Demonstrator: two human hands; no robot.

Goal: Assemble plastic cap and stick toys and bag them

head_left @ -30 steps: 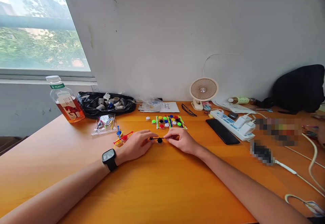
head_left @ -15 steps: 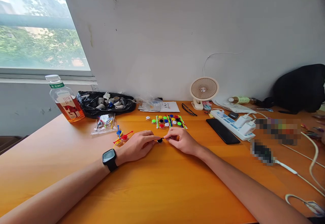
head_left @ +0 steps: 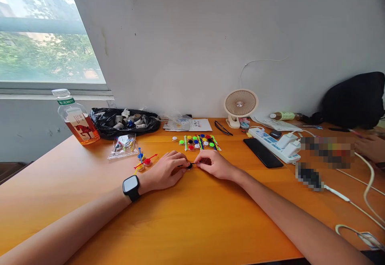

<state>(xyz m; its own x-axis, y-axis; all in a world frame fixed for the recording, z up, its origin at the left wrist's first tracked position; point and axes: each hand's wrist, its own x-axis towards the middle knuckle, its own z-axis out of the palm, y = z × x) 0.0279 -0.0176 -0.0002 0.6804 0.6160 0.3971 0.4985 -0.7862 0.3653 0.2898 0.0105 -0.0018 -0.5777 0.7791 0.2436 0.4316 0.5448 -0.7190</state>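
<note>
Between my hands a small round black spinner base [head_left: 189, 166] rests on the wooden table [head_left: 192, 217], with a thin black arrow [head_left: 194, 163] lying across its top. My left hand [head_left: 168, 169], wearing a black watch, is closed with its fingertips on the arrow and base from the left. From the other side, my right hand [head_left: 217, 165] pinches the arrow's right end between thumb and index finger. Beside my left wrist are joined spinners: a red arrow on a red base [head_left: 147, 162], a blue arrow [head_left: 140, 154] and a yellow one partly hidden.
Several coloured bases and arrows [head_left: 198, 142] lie ahead of my hands. Left stand a drink bottle [head_left: 78, 120], a black bag [head_left: 99, 126] and a clear packet [head_left: 122, 146]. Right are a fan [head_left: 240, 104], a phone [head_left: 263, 152], a power strip [head_left: 273, 146] and another person's hand [head_left: 371, 146].
My left fingers have curled in, and the index finger no longer lies straight along the arrow. My right hand stays nearly in place. Another person's hand has appeared at the far right.
</note>
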